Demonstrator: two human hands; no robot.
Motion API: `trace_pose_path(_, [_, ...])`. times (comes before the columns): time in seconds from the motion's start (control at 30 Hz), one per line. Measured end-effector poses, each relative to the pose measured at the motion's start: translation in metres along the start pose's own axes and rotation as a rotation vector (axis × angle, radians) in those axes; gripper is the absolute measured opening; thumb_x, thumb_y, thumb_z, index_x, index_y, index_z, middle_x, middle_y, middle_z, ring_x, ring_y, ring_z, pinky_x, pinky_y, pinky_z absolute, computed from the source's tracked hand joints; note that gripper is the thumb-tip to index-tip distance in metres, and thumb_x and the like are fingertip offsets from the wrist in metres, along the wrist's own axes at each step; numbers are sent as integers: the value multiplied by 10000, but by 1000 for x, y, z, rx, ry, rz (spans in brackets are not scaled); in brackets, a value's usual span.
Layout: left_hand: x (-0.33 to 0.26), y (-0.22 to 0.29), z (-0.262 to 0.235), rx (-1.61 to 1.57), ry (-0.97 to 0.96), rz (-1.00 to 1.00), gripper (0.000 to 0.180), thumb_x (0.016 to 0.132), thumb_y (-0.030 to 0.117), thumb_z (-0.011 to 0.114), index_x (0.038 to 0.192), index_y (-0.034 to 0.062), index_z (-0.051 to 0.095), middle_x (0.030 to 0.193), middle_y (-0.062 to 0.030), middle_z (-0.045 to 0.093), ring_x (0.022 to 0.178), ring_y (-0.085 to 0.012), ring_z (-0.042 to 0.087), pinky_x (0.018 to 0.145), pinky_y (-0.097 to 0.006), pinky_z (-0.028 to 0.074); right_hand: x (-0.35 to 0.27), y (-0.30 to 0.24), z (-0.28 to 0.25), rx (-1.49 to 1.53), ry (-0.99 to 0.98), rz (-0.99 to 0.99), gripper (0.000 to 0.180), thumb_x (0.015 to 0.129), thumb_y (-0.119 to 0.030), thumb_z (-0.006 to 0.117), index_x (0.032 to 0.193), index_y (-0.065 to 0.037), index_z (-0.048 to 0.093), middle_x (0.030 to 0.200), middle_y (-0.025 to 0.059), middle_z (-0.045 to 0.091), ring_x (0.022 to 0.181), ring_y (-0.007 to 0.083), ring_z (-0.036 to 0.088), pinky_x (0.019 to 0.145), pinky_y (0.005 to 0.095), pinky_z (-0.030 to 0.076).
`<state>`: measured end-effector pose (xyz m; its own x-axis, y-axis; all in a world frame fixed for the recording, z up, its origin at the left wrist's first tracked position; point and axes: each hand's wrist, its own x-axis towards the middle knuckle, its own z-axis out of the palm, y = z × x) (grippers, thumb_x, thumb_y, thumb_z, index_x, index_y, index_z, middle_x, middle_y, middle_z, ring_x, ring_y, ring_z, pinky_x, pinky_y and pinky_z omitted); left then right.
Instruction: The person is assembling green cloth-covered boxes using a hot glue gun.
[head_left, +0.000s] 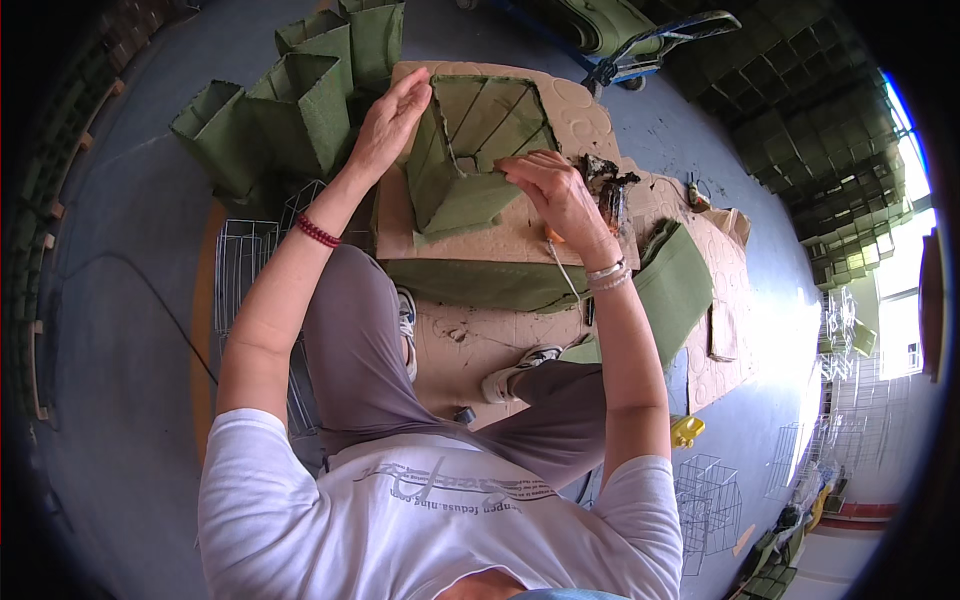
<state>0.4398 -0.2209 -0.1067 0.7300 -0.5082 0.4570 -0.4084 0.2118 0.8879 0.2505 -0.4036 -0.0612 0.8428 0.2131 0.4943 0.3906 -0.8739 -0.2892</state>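
Note:
In front of me a green fabric box (465,207) with thin wire rods inside it stands with its open top facing me, on a cardboard-covered work surface (404,215). My left hand (388,125) lies along the box's far left edge, fingers stretched and close together. At the near right corner my right hand (548,188) has its fingers bent over the rim, gripping it. Just right of that hand lies a dark, smeared tool (612,205) with an orange part and a pale cord, perhaps a glue gun.
Several finished-looking green boxes (300,110) stand at the far left. Wire frames (245,262) are beside my left leg. A green fabric panel (672,285) leans at the right. A blue cart (630,65) is at the back, and a yellow object (686,431) lies near my right elbow.

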Motion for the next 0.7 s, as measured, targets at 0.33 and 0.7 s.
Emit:
trace_pose_path(0.33, [7,1,30,241,146,121,515,1007,426,399,1271,5,533,1102,-130,670,985,-218,624,872,-290,456,-14,-38,12,-145,152,-22,285,832,-167,661,1055,5,616,1075,128,644,995,307,593,914,408,447])
trace_pose_path(0.7, [-14,21,31,-25,34,-32,648,1005,519,325,1231,-32,580,1131,-122,644,1099,-142,545,999,-263,360,-14,-46,13,-136,96,-18,150,839,-135,659,836,1,594,944,117,659,916,277,613,984,453,411])
